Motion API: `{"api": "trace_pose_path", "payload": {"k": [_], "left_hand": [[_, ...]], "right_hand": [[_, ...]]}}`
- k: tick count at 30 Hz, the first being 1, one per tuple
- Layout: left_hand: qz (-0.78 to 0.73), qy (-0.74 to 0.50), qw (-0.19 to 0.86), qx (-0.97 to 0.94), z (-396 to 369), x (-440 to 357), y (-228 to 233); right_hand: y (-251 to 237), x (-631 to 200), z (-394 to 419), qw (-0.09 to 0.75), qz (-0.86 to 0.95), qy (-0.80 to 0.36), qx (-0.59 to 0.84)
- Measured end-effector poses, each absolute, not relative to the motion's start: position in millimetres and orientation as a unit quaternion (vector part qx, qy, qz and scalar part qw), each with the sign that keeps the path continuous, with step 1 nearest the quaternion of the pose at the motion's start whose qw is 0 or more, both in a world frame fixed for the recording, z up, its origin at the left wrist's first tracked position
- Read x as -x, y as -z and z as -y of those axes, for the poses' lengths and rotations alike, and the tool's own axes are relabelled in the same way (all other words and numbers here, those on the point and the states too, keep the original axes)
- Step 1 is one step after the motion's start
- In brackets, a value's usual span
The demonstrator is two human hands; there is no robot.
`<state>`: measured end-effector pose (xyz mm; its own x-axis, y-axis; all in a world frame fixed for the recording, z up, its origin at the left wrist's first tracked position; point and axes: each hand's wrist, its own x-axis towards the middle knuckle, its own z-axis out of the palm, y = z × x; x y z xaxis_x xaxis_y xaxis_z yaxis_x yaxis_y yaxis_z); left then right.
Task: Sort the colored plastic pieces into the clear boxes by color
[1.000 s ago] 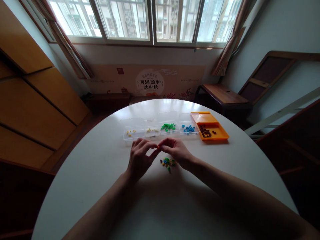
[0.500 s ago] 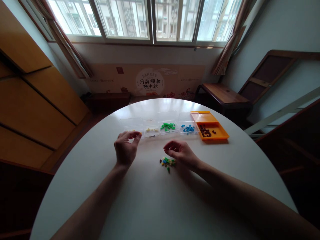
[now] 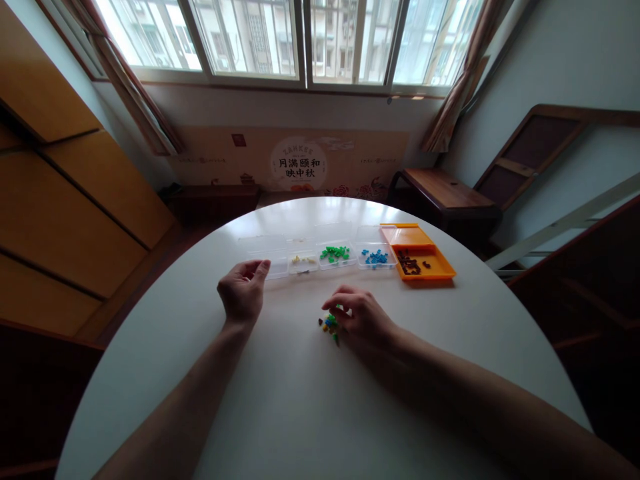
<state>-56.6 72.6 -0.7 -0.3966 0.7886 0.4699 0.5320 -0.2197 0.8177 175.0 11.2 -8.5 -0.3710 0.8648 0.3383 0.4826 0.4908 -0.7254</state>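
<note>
My left hand (image 3: 241, 291) is closed in a pinch at the near edge of the leftmost clear plastic box (image 3: 277, 268); whatever its fingertips hold is hidden. Over a small mixed pile of plastic building pieces (image 3: 330, 324) hovers my right hand (image 3: 363, 315), thumb and index finger apart and curved above it. Green, blue, yellow and dark brown pieces show in the pile, partly covered by this hand. Beyond the hands stand a clear box of cream pieces (image 3: 303, 260), one with green pieces (image 3: 335, 254) and one with blue pieces (image 3: 376, 258).
An orange case (image 3: 440, 272) with its lid folded back holds dark brown pieces (image 3: 410, 264) at the right end of the row. All stand on a round white table (image 3: 280, 407). A wooden side table (image 3: 450, 187) is beyond, at right.
My left hand has drawn back slightly left, and the yellow-orange piece at its fingertips no longer shows. My right hand has lowered onto the pile, its thumb and index finger spreading.
</note>
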Motion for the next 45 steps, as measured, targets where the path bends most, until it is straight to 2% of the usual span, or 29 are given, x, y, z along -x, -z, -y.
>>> {"api": "trace_pose_path", "payload": {"k": [13, 18, 21, 25, 29, 37, 45], "left_hand": [[-0.5, -0.524, 0.036, -0.689, -51, 39, -3], [-0.467, -0.501, 0.012, -0.728, -46, 34, -5], [-0.426, -0.492, -0.002, -0.759, -41, 31, -8], [-0.353, -0.463, -0.019, -0.813, -35, 27, -10], [-0.294, -0.417, -0.024, -0.86, -29, 23, -9], [-0.286, -0.403, -0.028, -0.869, -29, 19, -6], [-0.303, -0.422, -0.011, -0.854, -36, 21, -7]], "right_hand": [[0, -172, 2, 0.25, 0.884, -0.122, 0.376], [-1, -167, 2, 0.221, 0.883, -0.129, 0.394], [-2, -166, -1, 0.28, 0.847, -0.209, 0.4], [-3, -168, -8, 0.402, 0.707, -0.407, 0.415], [-4, -168, -14, 0.462, 0.594, -0.538, 0.381], [0, -166, -15, 0.508, 0.544, -0.546, 0.385], [3, -171, -15, 0.48, 0.601, -0.489, 0.412]]}}
